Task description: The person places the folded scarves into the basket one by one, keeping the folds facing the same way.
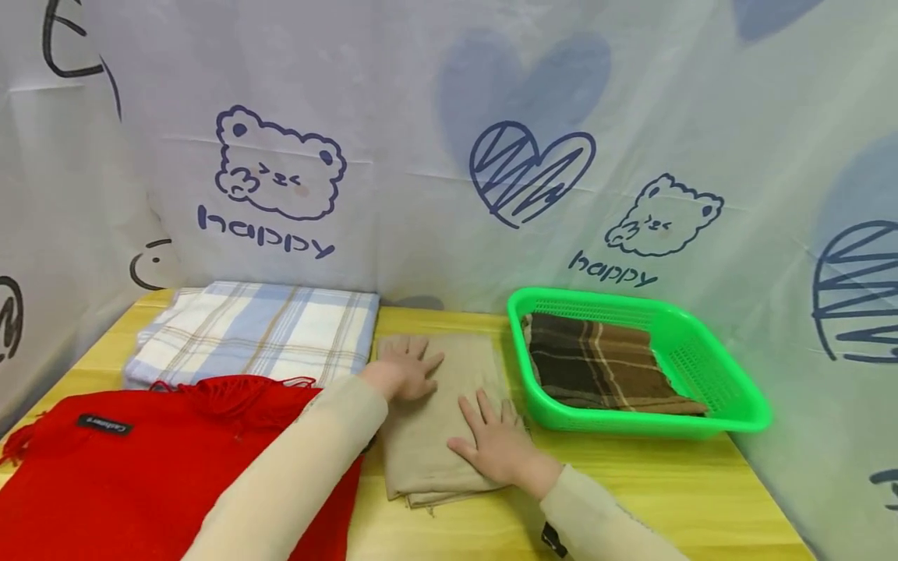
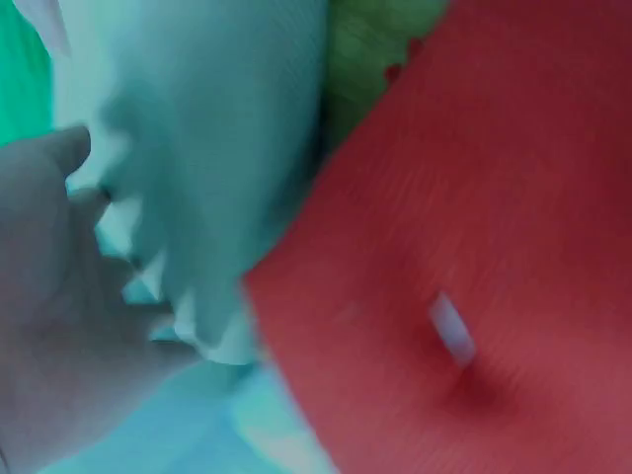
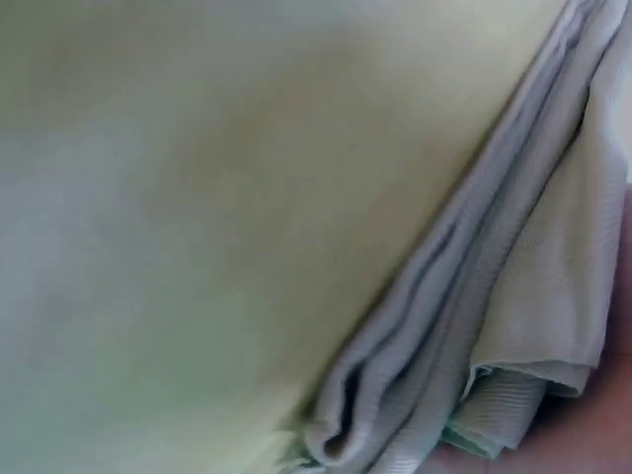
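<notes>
A folded beige cloth (image 1: 428,452) lies on the yellow table between a red scarf and a green basket. My left hand (image 1: 407,370) rests on its far left part with fingers spread. Lower down, toward the right edge, my right hand (image 1: 498,448) presses on the same cloth, its fingers also spread. The left wrist view is blurred and tinted; the left hand (image 2: 59,316) appears there beside the pale cloth (image 2: 217,158). In the right wrist view the layered folds of the cloth (image 3: 533,306) show, with only a bit of the right hand (image 3: 583,434) at the corner.
The red scarf (image 1: 161,475), with fringe and a dark label, covers the table's front left. Behind it lies a folded blue-and-white plaid cloth (image 1: 266,331). The green basket (image 1: 708,374) at the right holds a brown plaid cloth (image 1: 603,366). A printed curtain (image 1: 414,195) hangs behind the table.
</notes>
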### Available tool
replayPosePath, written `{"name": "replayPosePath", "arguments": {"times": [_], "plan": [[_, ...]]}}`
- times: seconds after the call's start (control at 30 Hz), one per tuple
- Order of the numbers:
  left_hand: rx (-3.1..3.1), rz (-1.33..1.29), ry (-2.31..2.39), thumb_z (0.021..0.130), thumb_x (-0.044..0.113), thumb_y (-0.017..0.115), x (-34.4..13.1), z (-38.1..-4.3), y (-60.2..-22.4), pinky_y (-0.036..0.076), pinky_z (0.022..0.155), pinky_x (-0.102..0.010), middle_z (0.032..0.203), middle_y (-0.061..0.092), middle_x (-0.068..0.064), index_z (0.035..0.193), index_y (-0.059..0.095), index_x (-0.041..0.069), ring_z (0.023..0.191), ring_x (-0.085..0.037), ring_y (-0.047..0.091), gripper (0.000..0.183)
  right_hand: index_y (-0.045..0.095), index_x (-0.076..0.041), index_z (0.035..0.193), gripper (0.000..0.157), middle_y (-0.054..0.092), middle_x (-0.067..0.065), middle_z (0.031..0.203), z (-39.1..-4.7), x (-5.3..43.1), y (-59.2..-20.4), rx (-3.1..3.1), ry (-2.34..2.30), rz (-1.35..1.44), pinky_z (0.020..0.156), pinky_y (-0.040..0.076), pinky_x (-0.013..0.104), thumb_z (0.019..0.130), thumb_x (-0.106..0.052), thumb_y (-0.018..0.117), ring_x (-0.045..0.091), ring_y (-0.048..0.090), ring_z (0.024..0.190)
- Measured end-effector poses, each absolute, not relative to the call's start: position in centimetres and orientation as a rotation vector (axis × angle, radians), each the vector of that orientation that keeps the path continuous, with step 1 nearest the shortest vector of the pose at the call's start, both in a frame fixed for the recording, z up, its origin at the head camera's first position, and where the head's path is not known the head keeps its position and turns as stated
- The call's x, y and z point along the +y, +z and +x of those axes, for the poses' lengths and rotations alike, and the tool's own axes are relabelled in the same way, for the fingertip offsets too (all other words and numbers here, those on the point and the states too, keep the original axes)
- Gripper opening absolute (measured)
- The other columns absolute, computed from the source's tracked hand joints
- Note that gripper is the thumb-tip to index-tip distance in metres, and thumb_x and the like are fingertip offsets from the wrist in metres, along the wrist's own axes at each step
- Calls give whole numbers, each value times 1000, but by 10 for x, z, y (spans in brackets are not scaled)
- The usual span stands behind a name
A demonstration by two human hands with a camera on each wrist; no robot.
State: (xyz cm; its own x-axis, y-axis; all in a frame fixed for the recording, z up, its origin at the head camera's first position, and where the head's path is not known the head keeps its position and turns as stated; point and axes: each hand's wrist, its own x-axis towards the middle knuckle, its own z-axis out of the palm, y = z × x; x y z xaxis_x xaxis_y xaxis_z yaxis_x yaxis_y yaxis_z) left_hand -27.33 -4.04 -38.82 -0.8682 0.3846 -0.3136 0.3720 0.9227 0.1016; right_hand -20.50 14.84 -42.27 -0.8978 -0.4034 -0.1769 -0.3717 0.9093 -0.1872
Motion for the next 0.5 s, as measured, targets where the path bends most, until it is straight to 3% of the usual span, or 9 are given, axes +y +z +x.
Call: {"name": "replayPosePath", "arguments": {"times": [0.13, 0.33, 0.5], "plan": [[2682, 449, 90, 98, 43, 39, -43, -273, -394, 13, 113, -59, 157, 15, -11, 150, 22, 29, 143, -41, 10, 56, 22, -16, 150, 70, 16, 19, 155, -200, 146, -423, 2831, -187, -591, 101, 25, 70, 94, -57, 35, 59, 18, 132], [2667, 412, 31, 97, 44, 41, -34, -261, -381, 25, 111, -53, 156, 21, -11, 148, 27, 29, 142, -39, 19, 55, 22, -17, 150, 69, 14, 16, 157, -201, 159, -426, 2811, -189, -657, 103, 24, 68, 95, -55, 36, 59, 16, 133], [2629, 414, 17, 95, 44, 43, -28, -252, -376, 19, 115, -48, 154, 23, -15, 147, 30, 27, 143, -32, 21, 56, 24, -18, 150, 68, 15, 15, 157, -195, 169, -419, 2753, -222, -687, 101, 25, 69, 94, -54, 40, 57, 15, 135]]}}
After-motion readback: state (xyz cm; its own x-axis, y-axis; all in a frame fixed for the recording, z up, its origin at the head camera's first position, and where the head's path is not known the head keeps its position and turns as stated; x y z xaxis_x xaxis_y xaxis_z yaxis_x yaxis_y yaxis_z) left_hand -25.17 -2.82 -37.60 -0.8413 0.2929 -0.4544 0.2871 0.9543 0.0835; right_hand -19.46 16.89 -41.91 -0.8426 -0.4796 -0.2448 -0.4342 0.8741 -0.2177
